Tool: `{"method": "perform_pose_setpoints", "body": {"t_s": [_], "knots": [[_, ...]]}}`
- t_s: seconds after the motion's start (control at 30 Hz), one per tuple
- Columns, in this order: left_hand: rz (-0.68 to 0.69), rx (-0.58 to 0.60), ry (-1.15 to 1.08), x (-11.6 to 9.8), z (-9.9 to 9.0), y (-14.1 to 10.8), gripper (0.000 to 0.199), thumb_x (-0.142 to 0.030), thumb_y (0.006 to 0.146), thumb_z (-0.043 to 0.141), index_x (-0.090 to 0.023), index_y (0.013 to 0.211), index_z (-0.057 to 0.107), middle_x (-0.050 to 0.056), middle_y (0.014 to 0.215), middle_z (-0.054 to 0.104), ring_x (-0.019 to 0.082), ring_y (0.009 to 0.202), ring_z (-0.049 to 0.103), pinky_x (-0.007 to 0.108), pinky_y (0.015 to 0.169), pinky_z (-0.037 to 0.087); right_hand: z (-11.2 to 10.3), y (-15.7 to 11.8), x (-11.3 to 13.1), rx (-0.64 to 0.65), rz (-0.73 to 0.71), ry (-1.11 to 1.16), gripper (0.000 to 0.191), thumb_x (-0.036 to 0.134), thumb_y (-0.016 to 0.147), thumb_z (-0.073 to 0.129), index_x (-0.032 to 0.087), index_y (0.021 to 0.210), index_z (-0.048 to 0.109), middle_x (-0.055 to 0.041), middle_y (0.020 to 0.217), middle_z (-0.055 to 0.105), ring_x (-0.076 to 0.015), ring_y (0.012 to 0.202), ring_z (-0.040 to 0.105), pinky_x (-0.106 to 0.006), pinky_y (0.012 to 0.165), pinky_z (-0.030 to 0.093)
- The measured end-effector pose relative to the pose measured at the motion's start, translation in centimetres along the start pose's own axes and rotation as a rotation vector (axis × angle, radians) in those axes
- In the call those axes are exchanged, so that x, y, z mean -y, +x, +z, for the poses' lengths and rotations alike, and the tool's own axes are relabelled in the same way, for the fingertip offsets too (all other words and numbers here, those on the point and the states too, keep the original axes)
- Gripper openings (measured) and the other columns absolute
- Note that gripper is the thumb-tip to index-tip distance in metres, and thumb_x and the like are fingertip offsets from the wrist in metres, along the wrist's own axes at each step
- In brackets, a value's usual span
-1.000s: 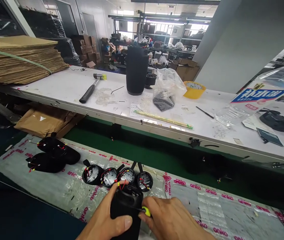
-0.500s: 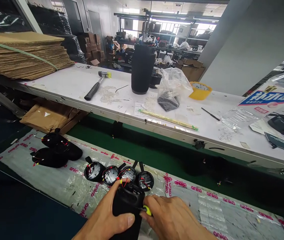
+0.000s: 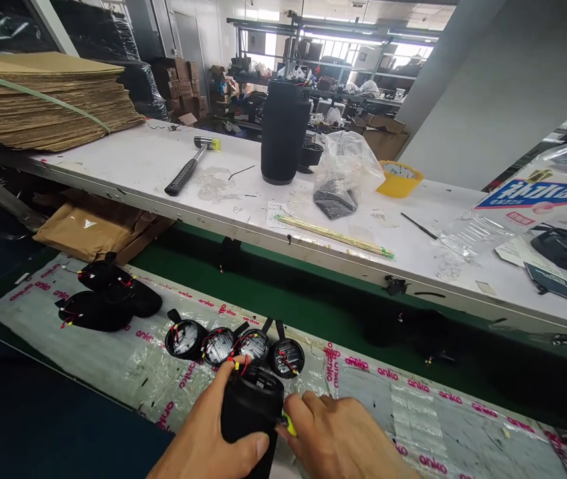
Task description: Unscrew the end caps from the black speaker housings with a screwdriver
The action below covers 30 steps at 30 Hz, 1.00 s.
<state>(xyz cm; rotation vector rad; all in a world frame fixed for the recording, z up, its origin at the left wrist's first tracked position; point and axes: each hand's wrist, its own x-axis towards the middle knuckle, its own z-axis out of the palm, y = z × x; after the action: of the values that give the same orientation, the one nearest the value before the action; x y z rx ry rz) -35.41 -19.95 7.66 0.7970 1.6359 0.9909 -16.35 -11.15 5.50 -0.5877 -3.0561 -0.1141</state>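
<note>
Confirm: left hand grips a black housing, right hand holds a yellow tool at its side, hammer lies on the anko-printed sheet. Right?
Wrong on the hammer: it lies on the white bench, not the anko-printed sheet, as the head view shows. The rest stands: left hand gripping the black housing, right hand holding the yellow tool at its side.

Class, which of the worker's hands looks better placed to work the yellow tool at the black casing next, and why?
Probably the right hand: it holds the yellow tool at the side of the black casing. The left hand grips the casing's opposite side, so it seems less free.
</note>
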Motion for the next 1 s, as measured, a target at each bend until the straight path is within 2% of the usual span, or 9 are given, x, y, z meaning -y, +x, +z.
{"method": "perform_pose_setpoints", "body": {"t_s": [0.17, 0.27, 0.37, 0.47, 0.53, 0.67, 1.0], "knots": [[-0.014, -0.059, 0.060, 0.3, 0.2, -0.1, 0.078, -0.031, 0.065, 0.067, -0.019, 0.140, 0.047, 0.013, 0.137, 0.068, 0.038, 0.137, 0.054, 0.047, 0.113, 0.038, -0.4, 0.5, 0.3, 0.055, -0.016, -0.081, 0.024, 0.032, 0.096, 0.067, 0.026, 0.092, 0.044, 0.0020, 0.068, 0.063, -0.0200, 0.042, 0.058, -0.040, 0.042, 0.008], [0.018, 0.048, -0.029, 1.9, -0.1, 0.6, 0.080, -0.043, 0.071, 0.072, -0.021, 0.142, 0.041, 0.012, 0.130, 0.072, 0.038, 0.128, 0.060, 0.048, 0.110, 0.040, -0.5, 0.8, 0.1, 0.072, -0.009, -0.057, 0.023, 0.030, 0.095, 0.069, 0.025, 0.092, 0.047, 0.0012, 0.069, 0.065, -0.0209, 0.043, 0.059, -0.040, 0.042, 0.009], [0.058, 0.173, -0.217, 3.5, -0.5, 1.4, 0.086, -0.059, 0.074, 0.075, -0.025, 0.144, 0.038, 0.008, 0.125, 0.074, 0.035, 0.120, 0.065, 0.046, 0.107, 0.045, -0.1, 0.9, -0.2, 0.061, 0.034, 0.126, 0.026, 0.027, 0.094, 0.073, 0.026, 0.092, 0.047, 0.0053, 0.073, 0.068, -0.0197, 0.048, 0.064, -0.037, 0.042, 0.018], [0.047, 0.239, -0.293, 4.0, -0.8, 1.8, 0.092, -0.063, 0.073, 0.079, -0.025, 0.146, 0.038, 0.009, 0.123, 0.073, 0.034, 0.116, 0.064, 0.047, 0.107, 0.045, -0.1, 0.9, -0.4, 0.051, 0.100, 0.252, 0.026, 0.026, 0.093, 0.075, 0.026, 0.097, 0.050, 0.0084, 0.076, 0.071, -0.0202, 0.053, 0.069, -0.035, 0.046, 0.029], [0.039, 0.277, -0.309, 3.9, -1.0, 1.9, 0.093, -0.065, 0.074, 0.079, -0.024, 0.147, 0.038, 0.010, 0.124, 0.072, 0.034, 0.116, 0.063, 0.048, 0.107, 0.044, -0.4, 1.0, -0.5, 0.080, 0.103, 0.258, 0.024, 0.026, 0.093, 0.076, 0.026, 0.098, 0.052, 0.0081, 0.077, 0.072, -0.0210, 0.055, 0.070, -0.034, 0.048, 0.031], [0.036, 0.265, -0.270, 3.3, -1.0, 1.9, 0.094, -0.066, 0.074, 0.079, -0.025, 0.148, 0.038, 0.011, 0.126, 0.072, 0.036, 0.120, 0.062, 0.050, 0.110, 0.040, -1.3, 1.5, -0.4, 0.147, 0.085, 0.204, 0.024, 0.027, 0.092, 0.078, 0.025, 0.095, 0.054, 0.0062, 0.076, 0.073, -0.0217, 0.054, 0.070, -0.036, 0.045, 0.024], [0.048, 0.249, -0.224, 3.6, -1.1, 1.8, 0.091, -0.062, 0.075, 0.078, -0.025, 0.147, 0.036, 0.011, 0.130, 0.071, 0.037, 0.124, 0.061, 0.052, 0.112, 0.038, -0.2, 1.5, 0.0, 0.081, 0.042, 0.069, 0.030, 0.028, 0.089, 0.077, 0.025, 0.087, 0.047, 0.0046, 0.067, 0.066, -0.0209, 0.044, 0.065, -0.037, 0.041, 0.010]]}}
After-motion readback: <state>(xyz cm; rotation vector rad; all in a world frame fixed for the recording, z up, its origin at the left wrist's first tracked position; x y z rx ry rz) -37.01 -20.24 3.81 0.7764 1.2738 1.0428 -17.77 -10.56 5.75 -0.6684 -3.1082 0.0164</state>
